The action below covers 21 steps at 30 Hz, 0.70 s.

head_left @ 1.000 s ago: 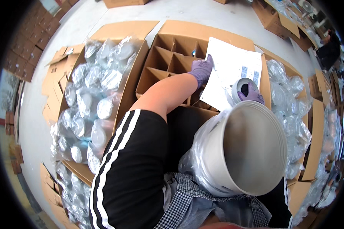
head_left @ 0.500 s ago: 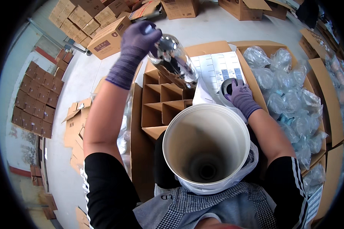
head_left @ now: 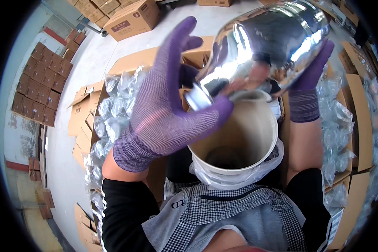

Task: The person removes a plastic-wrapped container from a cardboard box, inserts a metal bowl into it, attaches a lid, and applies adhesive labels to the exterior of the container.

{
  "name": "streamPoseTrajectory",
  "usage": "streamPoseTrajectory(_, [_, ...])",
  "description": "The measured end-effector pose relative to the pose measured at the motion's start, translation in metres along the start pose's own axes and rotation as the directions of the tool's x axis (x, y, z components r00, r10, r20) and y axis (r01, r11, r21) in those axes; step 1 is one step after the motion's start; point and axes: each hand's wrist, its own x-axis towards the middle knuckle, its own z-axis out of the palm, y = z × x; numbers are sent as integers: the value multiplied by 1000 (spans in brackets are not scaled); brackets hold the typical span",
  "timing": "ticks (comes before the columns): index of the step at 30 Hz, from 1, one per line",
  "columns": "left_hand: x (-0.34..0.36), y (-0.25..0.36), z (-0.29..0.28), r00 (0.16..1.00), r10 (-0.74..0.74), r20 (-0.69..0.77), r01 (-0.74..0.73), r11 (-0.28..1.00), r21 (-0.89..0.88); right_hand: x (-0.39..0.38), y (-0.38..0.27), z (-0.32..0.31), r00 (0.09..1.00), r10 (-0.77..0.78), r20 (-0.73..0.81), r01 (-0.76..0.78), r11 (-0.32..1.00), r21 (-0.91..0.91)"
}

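Flask (head_left: 273, 42) tilted up between my gloved hands

My left hand (head_left: 166, 101) is spread wide, thumb well apart from the fingers, with the flask's neck (head_left: 197, 98) in that gap; can't tell if they touch. My right hand (head_left: 311, 75) cups the flask's broad end, some fingers hidden behind it. Flask is silver, shiny, slightly blurred, its neck pointing down toward my left palm. Bucket (head_left: 260, 134), pale, mouth up, sits below and between my hands, plastic bag (head_left: 227, 178) around its outside. Wrapped pieces (head_left: 113, 113) left of my left hand; more wrapped goods (head_left: 334, 122) right of my right hand.
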Motion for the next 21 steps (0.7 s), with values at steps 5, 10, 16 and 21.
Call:
streamPoseTrajectory(5, [-29,-25,7,959,-43,278,123,952,-280,11,-37,29,773,134,620,-203,978,41])
streamPoseTrajectory(10, [-27,-41,19,978,-22,210,132,840,-526,-34,-42,30,834,439,335,-296,867,-401])
streamPoseTrajectory(16, [-16,-59,40,975,-5,223,87,929,-359,-115,-57,82,806,588,-60,-349,392,-851])
streamPoseTrajectory(21, [-13,-45,32,914,-85,396,246,894,-375,-134,-60,74,829,559,-2,-291,429,-855])
